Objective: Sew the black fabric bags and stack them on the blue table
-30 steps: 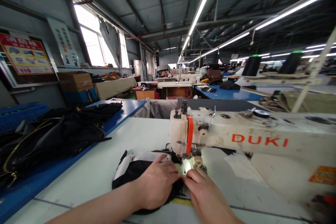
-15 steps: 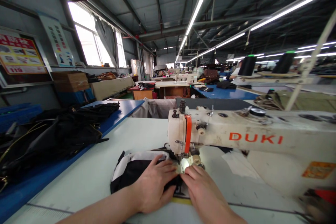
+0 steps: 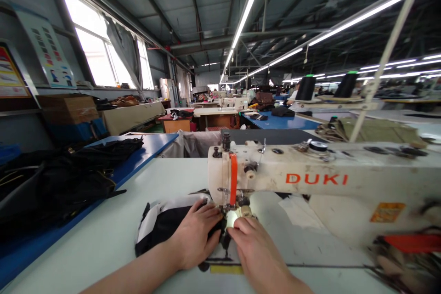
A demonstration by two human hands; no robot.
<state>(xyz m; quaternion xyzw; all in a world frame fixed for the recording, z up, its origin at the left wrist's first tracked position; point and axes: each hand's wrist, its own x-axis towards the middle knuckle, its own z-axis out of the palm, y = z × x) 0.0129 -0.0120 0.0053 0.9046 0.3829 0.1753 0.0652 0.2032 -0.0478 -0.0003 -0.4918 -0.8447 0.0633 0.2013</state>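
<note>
A black and white fabric piece (image 3: 165, 223) lies on the pale sewing table, left of the needle area of a white sewing machine (image 3: 268, 170). My left hand (image 3: 196, 234) rests flat across its right part, fingers stretched toward the presser foot. Close to the lit needle area, my right hand (image 3: 253, 241) has its fingers curled and pressed together. What its fingertips pinch, if anything, is hidden. The needle and the stitching spot cannot be made out between the hands and the machine head.
A blue table (image 3: 120, 174) at the left bears a heap of black bags or fabric (image 3: 65, 183). White scrap (image 3: 303, 211) lies beneath the machine arm. Black thread cones (image 3: 306, 88) stand behind, near a slanted pole (image 3: 382, 64). A red-topped object (image 3: 409, 243) sits at the lower right.
The view has turned slightly right, so the scene sits farther left. Both hands stay near the needle area. The gap between them shows a little more of the machine bed.
</note>
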